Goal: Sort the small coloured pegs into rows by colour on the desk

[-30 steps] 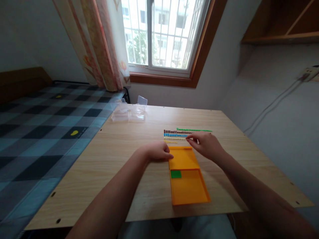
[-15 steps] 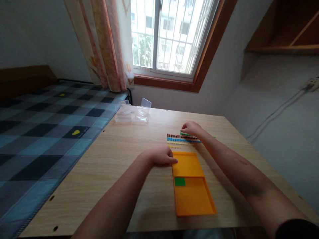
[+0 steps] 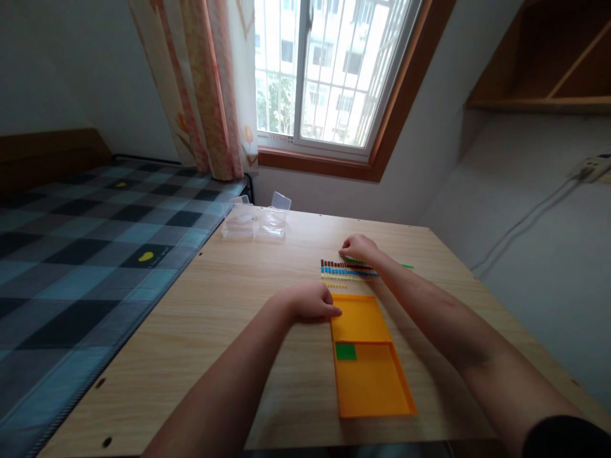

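Note:
My left hand is closed at the left edge of a yellow-orange two-part tray, its thumb over the rim and its other fingers curled. A flat green square lies in the upper left corner of the tray's near part. Farther back, my right hand pinches at the left end of a row of small green blocks; its wrist covers part of the rows. In front of that row lie rows of brown blocks, blue blocks, cream pieces and yellow pieces.
Two clear plastic boxes with raised lids stand at the table's back left. The wooden table borders a bed with a checked cover on the left. Behind it are a window and a curtain; a wall cable hangs at right.
My right hand has shifted slightly left along the green row, fingers still pinched. My left hand stays at the tray's edge. The whole view has moved a little.

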Available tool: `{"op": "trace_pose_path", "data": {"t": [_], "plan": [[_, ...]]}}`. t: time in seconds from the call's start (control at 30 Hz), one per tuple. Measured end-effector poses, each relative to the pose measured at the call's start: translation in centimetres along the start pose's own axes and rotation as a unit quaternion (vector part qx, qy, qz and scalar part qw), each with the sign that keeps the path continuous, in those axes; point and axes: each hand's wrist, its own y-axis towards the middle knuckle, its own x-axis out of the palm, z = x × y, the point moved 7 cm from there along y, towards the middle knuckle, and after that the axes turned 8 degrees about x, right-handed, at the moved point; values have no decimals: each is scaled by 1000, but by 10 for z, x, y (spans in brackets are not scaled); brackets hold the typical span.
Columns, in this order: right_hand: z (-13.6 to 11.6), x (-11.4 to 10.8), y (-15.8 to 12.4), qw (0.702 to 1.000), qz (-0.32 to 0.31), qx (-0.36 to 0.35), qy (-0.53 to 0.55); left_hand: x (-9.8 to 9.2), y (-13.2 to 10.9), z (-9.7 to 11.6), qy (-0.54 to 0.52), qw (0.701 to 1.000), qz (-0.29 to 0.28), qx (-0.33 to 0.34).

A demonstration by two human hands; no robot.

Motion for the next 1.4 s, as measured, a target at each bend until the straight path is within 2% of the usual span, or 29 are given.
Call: {"op": "trace_pose_path", "data": {"t": [0.43,0.53,0.63,0.7,0.8,0.9,1.0,1.13,1.23,1.4], "plan": [[-18,2,-13,999,6,-46,21,2,4,-1,13,1000,0,12],[-26,-6,-24,996,20,-79,42,3,4,-1,2,1000,-2,9],[-28,-26,-52,988,54,-125,71,2,3,-3,-1,1000,-3,7],[-24,-39,-84,977,58,-181,95,1,4,-4,4,1000,-4,11],[-20,-47,-157,914,3,-376,152,1,6,-6,0,1000,-6,11],[-5,-28,-216,875,-99,-455,134,1,8,-8,-7,1000,-4,7],[4,-1,-242,874,-131,-461,79,1,9,-6,-6,1000,-6,8],[6,22,-245,889,-102,-447,-10,1,10,-2,17,1000,-3,3],[7,28,-246,888,-82,-450,-45,1,11,-2,28,1000,-8,-8],[11,34,-248,885,-49,-462,-45,2,11,-2,40,999,-29,-21]]}}
